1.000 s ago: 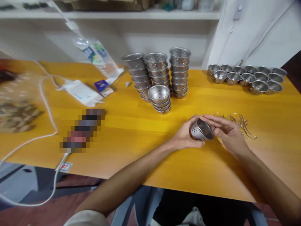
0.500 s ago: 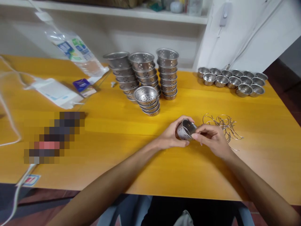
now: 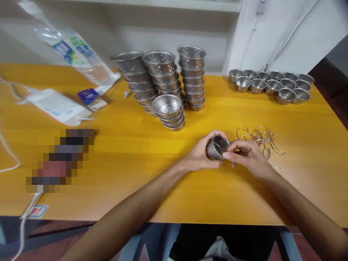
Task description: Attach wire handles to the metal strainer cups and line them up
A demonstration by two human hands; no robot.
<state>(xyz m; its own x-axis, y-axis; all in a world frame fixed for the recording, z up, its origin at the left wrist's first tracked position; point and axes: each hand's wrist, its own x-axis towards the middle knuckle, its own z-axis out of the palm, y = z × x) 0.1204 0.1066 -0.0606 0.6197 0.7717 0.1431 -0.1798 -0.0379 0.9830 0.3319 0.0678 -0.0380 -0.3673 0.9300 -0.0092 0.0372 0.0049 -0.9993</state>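
Observation:
My left hand (image 3: 202,152) is wrapped round a small perforated metal cup (image 3: 213,149), tilted so that its mouth faces right and up towards me. My right hand (image 3: 244,156) pinches at the near right of the rim. A thin curved wire handle (image 3: 215,146) shows across the cup's mouth, and its end runs to the right fingertips, which hide the rest. Beyond the right hand lies a tangled pile of bent wire handles (image 3: 268,139) on the table.
Tall stacks of perforated cups (image 3: 191,76) stand at the back middle, with a shorter stack (image 3: 168,107) in front. Rows of single cups (image 3: 273,86) sit at the back right. On the left lie a plastic bottle (image 3: 78,52), a white box (image 3: 58,105), a purple packet (image 3: 88,96) and cables.
My view has shifted slightly, so the stacks sit a little higher in the picture. Both hands keep their grip at the cup, with only a small movement of it.

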